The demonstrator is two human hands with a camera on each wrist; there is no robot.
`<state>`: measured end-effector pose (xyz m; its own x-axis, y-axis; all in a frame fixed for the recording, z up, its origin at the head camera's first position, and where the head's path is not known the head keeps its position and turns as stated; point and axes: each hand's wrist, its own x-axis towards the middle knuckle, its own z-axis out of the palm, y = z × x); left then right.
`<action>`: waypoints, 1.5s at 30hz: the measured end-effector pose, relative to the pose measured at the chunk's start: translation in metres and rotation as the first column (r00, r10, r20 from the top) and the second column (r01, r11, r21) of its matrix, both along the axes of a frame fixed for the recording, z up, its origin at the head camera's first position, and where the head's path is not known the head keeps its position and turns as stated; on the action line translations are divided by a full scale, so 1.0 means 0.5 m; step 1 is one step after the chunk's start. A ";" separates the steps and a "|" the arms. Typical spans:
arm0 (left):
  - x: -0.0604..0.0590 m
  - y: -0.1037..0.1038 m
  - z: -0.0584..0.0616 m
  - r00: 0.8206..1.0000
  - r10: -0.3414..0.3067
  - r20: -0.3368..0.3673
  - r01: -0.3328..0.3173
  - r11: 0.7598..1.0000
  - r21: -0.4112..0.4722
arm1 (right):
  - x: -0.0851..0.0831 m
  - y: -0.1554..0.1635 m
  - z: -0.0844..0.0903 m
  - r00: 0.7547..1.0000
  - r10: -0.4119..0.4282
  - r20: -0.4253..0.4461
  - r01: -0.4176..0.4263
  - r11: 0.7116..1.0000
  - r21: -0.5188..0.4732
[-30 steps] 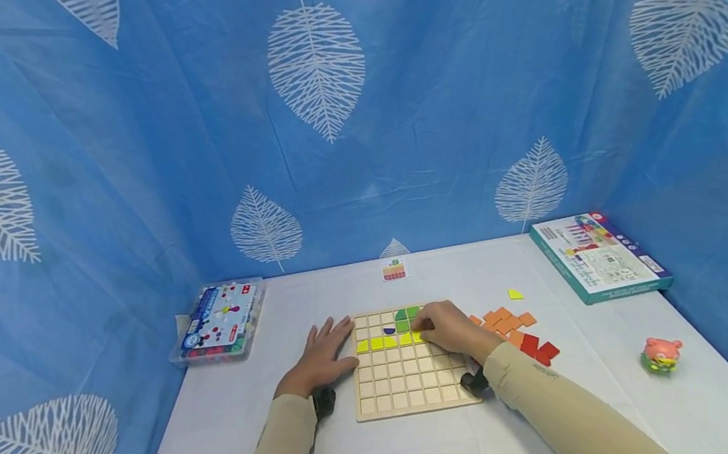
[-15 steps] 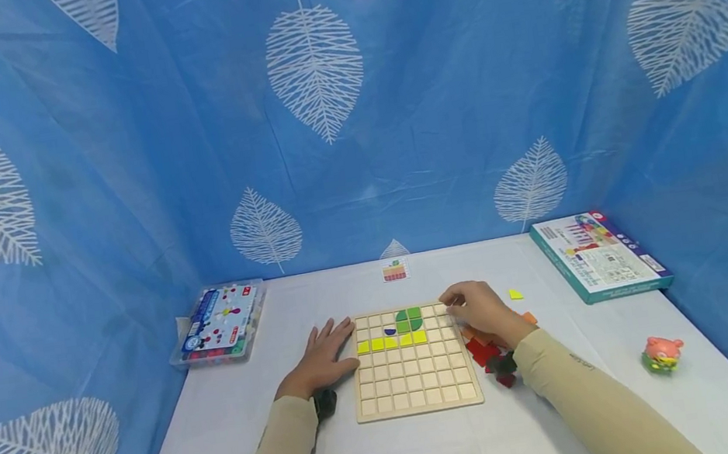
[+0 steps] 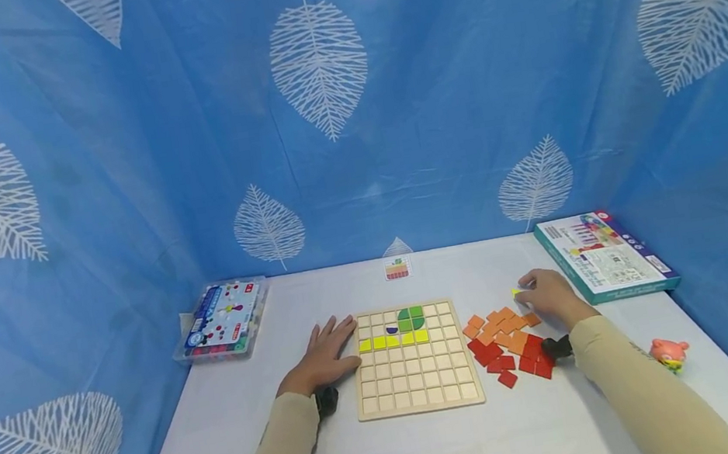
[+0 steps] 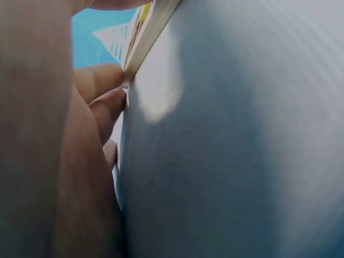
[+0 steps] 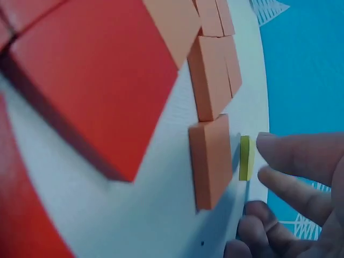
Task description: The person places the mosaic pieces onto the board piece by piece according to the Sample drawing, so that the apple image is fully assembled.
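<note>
A wooden grid board [image 3: 419,382] lies on the table, bearing a row of yellow tiles [image 3: 392,340], green pieces [image 3: 411,319] and a dark blue half-round piece [image 3: 391,329]. My left hand [image 3: 322,358] rests with spread fingers at the board's left edge; the left wrist view shows fingertips touching its wooden side [image 4: 153,37]. Right of the board, my right hand [image 3: 549,295] is at a lone yellow piece [image 3: 515,292]. In the right wrist view, thumb and finger stand just beside that yellow piece [image 5: 245,158], with a small gap visible.
Orange tiles [image 3: 500,323] and red tiles [image 3: 534,355] lie loose right of the board. A small pattern card [image 3: 396,268] is at the back. A clear plastic case [image 3: 223,320] stands back left, a game box [image 3: 604,254] back right, a pink toy figure [image 3: 669,352] at right.
My right hand has left the board and moved right, past the orange tiles, to the yellow piece. A green piece now sits where its fingers were. My left hand stays put.
</note>
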<state>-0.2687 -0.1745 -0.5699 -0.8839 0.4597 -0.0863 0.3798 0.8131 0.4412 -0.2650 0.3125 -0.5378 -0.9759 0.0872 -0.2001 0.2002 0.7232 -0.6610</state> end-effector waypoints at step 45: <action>-0.004 0.000 -0.006 1.000 0.019 -0.002 -0.019 1.000 -0.003 | -0.005 -0.107 0.007 0.983 0.088 -0.164 -0.113 0.982 -0.149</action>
